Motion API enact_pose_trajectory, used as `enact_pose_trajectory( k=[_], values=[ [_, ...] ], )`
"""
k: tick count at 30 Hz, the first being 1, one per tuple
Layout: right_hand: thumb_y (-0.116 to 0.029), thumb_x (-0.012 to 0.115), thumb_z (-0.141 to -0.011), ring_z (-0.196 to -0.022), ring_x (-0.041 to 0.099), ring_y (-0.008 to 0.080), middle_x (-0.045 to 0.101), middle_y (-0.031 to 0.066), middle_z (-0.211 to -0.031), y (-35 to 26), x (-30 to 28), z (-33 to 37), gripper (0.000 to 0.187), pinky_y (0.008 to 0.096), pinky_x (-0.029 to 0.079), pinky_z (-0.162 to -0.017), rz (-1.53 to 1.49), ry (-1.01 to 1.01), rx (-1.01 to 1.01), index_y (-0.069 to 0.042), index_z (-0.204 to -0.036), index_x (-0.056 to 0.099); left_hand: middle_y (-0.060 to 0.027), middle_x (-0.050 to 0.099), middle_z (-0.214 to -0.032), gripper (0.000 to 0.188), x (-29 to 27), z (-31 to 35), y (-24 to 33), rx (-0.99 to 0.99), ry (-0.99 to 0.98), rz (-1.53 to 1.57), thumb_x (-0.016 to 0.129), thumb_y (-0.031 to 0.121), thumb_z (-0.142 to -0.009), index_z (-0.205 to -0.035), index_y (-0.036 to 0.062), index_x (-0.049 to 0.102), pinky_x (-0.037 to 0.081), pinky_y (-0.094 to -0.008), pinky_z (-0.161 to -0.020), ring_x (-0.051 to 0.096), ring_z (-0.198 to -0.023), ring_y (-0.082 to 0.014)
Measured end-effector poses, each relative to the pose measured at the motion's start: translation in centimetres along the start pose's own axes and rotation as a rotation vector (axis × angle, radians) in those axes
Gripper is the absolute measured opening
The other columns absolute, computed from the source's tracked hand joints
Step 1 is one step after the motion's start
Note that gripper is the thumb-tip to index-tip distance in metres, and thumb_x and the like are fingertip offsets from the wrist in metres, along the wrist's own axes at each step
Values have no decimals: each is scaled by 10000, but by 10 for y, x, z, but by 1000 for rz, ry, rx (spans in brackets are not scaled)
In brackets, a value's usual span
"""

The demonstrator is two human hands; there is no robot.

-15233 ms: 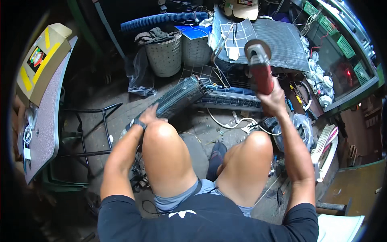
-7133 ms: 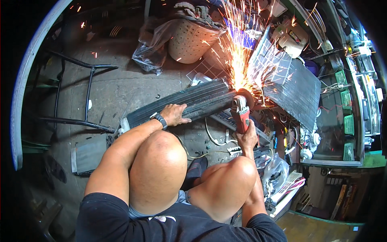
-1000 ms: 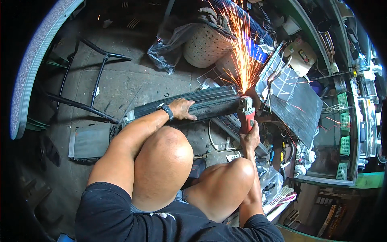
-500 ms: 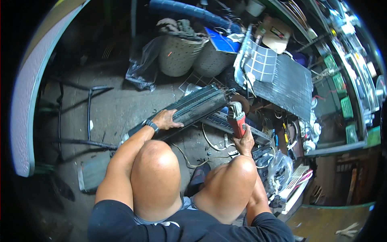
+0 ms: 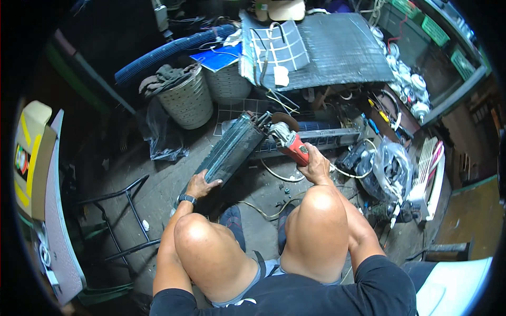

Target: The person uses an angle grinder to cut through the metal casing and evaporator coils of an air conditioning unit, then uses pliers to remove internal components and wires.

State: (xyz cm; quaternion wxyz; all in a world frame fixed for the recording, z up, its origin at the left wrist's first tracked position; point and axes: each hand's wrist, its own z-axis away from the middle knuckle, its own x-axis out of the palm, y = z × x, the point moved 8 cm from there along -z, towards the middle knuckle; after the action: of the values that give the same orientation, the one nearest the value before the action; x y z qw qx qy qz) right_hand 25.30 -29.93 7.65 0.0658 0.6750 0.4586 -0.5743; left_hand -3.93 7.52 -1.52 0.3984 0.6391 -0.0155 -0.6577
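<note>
My left hand (image 5: 202, 185) grips the near part of a long, dark finned coil (image 5: 232, 150), with its thumb stretched across the top face. The coil lies tilted, its far end pointing away from me and showing bent tube ends (image 5: 258, 121). In my right hand (image 5: 317, 164) is a red angle grinder (image 5: 298, 151), held round its body. Its metal head and brown disc (image 5: 286, 122) are right beside the tube ends; whether the disc touches them I cannot tell.
Beyond the coil stand a perforated basket (image 5: 187, 102) of cloths and a blue roll (image 5: 174, 52). A dark ribbed panel (image 5: 348, 50) is at the back. To the right are a plastic bag (image 5: 392, 166) and white slatted parts (image 5: 424, 174). A black metal frame (image 5: 132, 205) lies left; a cable (image 5: 258, 210) crosses the floor.
My view has turned, so the surroundings sit further left and the grinder appears more slanted. Both hands keep their holds, the grinder's disc still by the coil's far end.
</note>
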Motion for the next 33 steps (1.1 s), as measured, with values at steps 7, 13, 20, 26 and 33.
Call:
enact_pose_trajectory(
  k=[7,13,20,26,33],
  values=[
    [-221,935,-699,-1112,741,404,715,132,-1240,29,6,11,869,530,611,-888,18,-4,5,-149,-1480,560,-328,773,-1183,864,8,-1,14,-16,-14,-16,841,674,-888,-1339,-47,686,581,-541,-1006,738,-1156,-498],
    [-207,922,-713,-1086,741,402,711,123,-1210,19,5,2,842,530,612,-874,71,-42,-14,-148,-1473,565,-329,773,-1189,896,10,5,27,-25,17,136,841,675,-891,-1396,-47,677,589,-508,-1004,744,-1147,-490],
    [-180,923,-704,-1085,743,410,711,131,-1244,-11,6,-18,867,527,615,-874,94,-17,-132,-128,-1485,553,-320,779,-1187,891,18,-6,5,-49,-31,189,837,709,-871,-1342,-37,706,592,-506,-995,756,-1154,-466],
    [-233,938,-728,-1124,736,420,701,138,-1308,-39,13,-36,893,527,611,-890,168,-76,-120,-144,-1515,526,-314,759,-1301,933,9,6,-7,-104,-14,231,831,715,-868,-1411,-29,685,572,-502,-1083,729,-1254,-455],
    [-205,910,-757,-1151,723,425,698,151,-1307,-63,24,-42,861,521,601,-911,230,-69,-218,-131,-1522,523,-317,762,-1283,1090,7,11,-3,-55,-52,259,819,731,-860,-1555,-73,573,549,-476,-1125,717,-1279,-438]
  ],
)
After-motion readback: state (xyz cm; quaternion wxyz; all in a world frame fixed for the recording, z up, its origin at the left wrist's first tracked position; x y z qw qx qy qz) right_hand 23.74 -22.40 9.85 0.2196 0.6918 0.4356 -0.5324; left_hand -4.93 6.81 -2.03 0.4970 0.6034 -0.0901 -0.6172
